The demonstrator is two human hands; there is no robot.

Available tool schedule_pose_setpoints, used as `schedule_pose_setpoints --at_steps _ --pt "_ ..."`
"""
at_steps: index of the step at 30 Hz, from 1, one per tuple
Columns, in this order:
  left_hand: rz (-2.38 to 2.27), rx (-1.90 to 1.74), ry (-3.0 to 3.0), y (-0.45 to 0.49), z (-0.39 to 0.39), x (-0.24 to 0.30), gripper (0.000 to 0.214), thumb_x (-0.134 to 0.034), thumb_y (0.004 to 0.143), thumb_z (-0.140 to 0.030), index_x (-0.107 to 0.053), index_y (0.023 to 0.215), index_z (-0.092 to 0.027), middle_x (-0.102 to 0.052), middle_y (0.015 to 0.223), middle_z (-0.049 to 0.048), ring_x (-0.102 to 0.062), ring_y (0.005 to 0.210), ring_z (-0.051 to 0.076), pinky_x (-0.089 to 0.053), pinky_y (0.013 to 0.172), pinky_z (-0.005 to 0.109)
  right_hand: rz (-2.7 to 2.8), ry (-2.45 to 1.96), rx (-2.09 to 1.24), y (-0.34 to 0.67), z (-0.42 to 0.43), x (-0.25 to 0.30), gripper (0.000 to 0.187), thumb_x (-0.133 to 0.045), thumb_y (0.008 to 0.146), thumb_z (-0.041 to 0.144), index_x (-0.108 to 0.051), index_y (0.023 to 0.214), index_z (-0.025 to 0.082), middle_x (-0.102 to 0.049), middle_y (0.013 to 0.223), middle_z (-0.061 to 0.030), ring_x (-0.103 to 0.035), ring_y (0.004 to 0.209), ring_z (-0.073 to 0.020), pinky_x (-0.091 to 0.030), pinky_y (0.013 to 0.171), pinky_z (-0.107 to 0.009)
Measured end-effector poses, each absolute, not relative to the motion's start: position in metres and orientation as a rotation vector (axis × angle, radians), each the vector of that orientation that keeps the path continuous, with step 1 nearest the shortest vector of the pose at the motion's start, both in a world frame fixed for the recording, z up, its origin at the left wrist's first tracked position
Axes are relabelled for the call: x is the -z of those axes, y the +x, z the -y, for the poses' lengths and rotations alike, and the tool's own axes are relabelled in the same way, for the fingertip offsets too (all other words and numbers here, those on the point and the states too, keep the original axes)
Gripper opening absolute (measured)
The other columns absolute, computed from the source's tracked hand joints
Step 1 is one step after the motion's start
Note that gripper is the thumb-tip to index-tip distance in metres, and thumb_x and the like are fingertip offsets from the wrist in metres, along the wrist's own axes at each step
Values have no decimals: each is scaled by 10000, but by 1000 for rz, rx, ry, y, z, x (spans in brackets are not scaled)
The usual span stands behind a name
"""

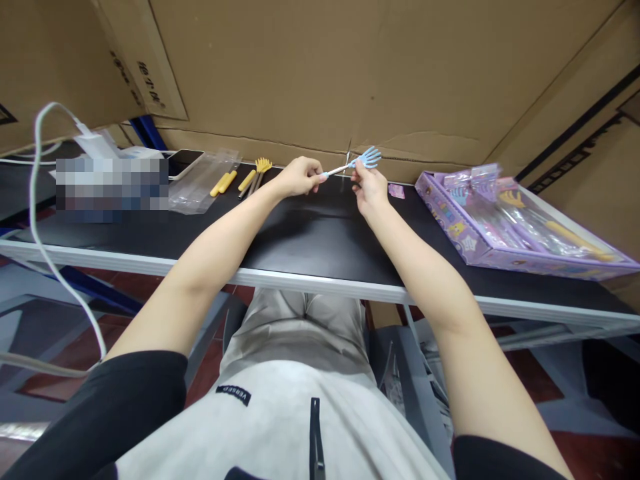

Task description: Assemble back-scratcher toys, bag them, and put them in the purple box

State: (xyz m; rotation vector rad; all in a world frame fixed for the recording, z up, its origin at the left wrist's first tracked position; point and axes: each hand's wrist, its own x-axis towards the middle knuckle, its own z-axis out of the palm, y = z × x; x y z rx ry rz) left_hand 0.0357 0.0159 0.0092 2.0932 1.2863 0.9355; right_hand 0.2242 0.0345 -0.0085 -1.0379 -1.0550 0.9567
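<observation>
Both my hands hold a small blue back scratcher [367, 158] with a claw-shaped head and a thin metal shaft, above the far side of the black table [320, 233]. My left hand [300, 177] is closed on its blue handle end. My right hand [369, 185] pinches the shaft just below the blue claw head.
Yellow back scratchers [253, 177] and loose yellow handles [223, 183] lie beside a clear plastic bag [203, 183] at the back left. A phone [183, 162] and a white charger with cable [93, 143] sit further left. A purple display box [505, 223] of packed scratchers stands at the right. Cardboard walls rise behind.
</observation>
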Motion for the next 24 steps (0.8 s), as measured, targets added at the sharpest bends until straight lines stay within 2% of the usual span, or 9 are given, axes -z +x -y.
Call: schedule_pose_setpoints --at_steps 5,11,15,17,21,24 --pt "-1250 -906 2074 19 -25 -14 236 -774 968 -348 -661 880 -160 -636 662 7 -584 562 120 -492 663 261 1000 -1008 -944 241 -50 -1 469 -850 856 603 -611 815 202 -630 762 23 -626 734 -101 -447 575 -206" --pt "-1342 -805 1993 -22 -31 -19 210 -830 912 -297 -682 848 -163 -643 657 30 -636 653 164 -525 755 325 740 -1069 -832 299 -74 -15 459 -621 1037 591 -550 818 194 -599 800 7 -670 768 -109 -443 556 -195" --pt "-1368 -785 2009 -36 -35 -19 207 -819 909 -350 -716 897 -172 -655 650 35 -647 681 177 -543 766 333 598 -1086 -781 327 -74 -18 414 -553 1092 486 -480 791 210 -537 775 24 -596 697 -75 -344 487 -163" --pt "-1352 -789 2041 -37 -36 -17 226 -818 904 -379 -719 913 -176 -656 640 34 -641 674 177 -542 749 326 581 -1084 -770 331 -72 -19 423 -578 1075 493 -461 777 217 -523 776 27 -584 701 -81 -341 492 -171" --pt "-1377 -832 2062 -35 -35 -16 200 -813 893 -356 -716 895 -181 -647 636 40 -642 675 190 -537 745 345 802 -1082 -702 322 -74 -17 549 -675 946 684 -459 760 214 -588 851 -11 -687 868 -180 -476 619 -266" --pt "-1350 -867 2072 -23 -30 -16 189 -806 893 -346 -716 908 -181 -640 634 37 -646 680 192 -531 745 343 983 -1043 -696 298 -70 -10 589 -714 886 735 -491 761 205 -611 871 -36 -700 890 -209 -493 643 -295"
